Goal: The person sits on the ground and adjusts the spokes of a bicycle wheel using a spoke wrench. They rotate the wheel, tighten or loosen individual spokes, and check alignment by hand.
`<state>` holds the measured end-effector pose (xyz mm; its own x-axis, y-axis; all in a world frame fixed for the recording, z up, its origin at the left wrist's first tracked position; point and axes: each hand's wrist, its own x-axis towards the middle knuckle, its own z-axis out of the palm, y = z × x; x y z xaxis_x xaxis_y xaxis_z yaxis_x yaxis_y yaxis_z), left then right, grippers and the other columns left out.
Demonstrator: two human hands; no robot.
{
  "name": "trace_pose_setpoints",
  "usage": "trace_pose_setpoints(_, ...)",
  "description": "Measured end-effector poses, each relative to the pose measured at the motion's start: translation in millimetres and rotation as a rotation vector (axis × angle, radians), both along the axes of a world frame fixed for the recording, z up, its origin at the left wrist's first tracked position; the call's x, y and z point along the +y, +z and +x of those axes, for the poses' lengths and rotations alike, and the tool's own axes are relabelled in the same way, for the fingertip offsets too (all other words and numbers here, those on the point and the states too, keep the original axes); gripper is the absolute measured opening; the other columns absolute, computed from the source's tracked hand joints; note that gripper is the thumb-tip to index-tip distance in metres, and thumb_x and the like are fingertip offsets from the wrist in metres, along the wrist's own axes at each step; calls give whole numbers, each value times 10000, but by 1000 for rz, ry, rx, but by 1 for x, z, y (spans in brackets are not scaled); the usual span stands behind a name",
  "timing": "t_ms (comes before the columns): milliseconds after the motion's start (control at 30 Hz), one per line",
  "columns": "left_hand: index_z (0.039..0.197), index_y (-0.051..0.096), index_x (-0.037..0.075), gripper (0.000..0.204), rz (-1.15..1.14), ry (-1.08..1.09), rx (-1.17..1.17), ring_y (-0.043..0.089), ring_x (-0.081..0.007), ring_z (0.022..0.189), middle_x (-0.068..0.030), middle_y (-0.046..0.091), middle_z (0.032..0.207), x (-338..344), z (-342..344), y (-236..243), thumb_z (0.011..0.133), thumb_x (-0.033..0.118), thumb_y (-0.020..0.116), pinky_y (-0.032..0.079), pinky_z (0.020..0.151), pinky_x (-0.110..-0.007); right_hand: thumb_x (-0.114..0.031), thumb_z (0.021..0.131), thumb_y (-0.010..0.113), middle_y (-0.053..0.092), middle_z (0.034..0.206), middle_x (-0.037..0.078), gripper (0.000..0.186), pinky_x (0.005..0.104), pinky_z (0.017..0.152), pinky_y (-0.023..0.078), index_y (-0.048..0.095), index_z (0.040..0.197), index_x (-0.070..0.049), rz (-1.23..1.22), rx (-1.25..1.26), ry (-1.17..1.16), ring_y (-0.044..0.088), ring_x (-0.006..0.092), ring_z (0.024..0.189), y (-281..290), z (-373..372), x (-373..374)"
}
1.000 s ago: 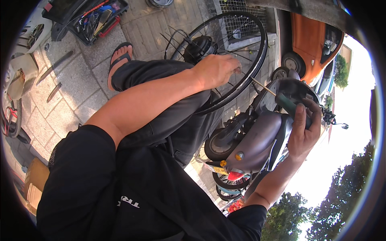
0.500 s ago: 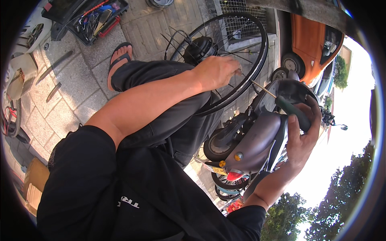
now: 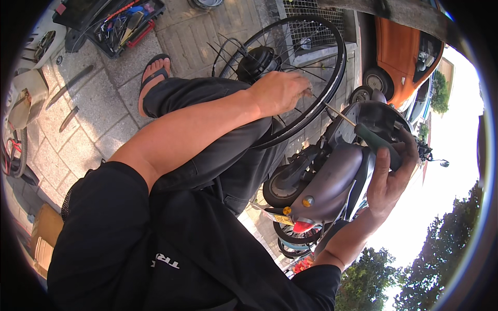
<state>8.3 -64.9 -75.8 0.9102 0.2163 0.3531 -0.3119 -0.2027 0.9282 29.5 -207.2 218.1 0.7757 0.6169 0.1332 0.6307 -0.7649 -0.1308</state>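
Note:
A spoked wheel [image 3: 340, 67] with a black rim and a dark hub motor [image 3: 255, 65] leans by my knee, some of its spokes sticking out loose on the left. My left hand [image 3: 280, 94] is inside the rim among the spokes, its fingers curled and closed; what they pinch is hidden. My right hand [image 3: 391, 173] holds a screwdriver [image 3: 374, 140] by its dark green handle, thumb on one side and fingers on the other. The shaft slants up to the left, and its tip meets the outer side of the rim, level with my left fingertips.
A grey scooter [image 3: 332, 179] stands close behind the wheel, and an orange car [image 3: 397, 57] is beyond it. An open toolbox [image 3: 122, 28] with assorted tools lies at the upper left. Two dark flat strips [image 3: 70, 87] rest on the paving near my sandalled foot [image 3: 155, 72].
My right hand has shifted slightly to the right and its fingers have changed position around the screwdriver handle. My left hand and the wheel stay where they were.

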Motion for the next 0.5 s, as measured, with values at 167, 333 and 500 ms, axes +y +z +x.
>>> trace_pose_setpoints(167,1068,702,58,183,8,5,-12,700,-354,987,-113,706,1045,1,0,-4,901,61,627,593,820,-449,-319,1063,660,659,1075,106,487,256,813,497,572,1411,9,-190,-35,-180,603,130,927,2,0,-2)
trace_pose_setpoints(333,1076,703,57,167,13,-9,-20,694,-349,1000,-108,704,1061,0,1,-4,921,84,648,587,831,-445,-341,1027,713,683,1142,123,481,313,913,508,625,1352,3,41,35,64,641,180,1023,-1,-9,3)
trace_pose_setpoints(500,1089,704,58,171,14,12,-46,690,-343,1020,-107,703,1084,0,3,-10,934,127,683,580,845,-433,-390,988,761,606,1330,107,692,321,985,483,473,1521,-53,-63,132,-238,593,192,1146,-2,7,-17)
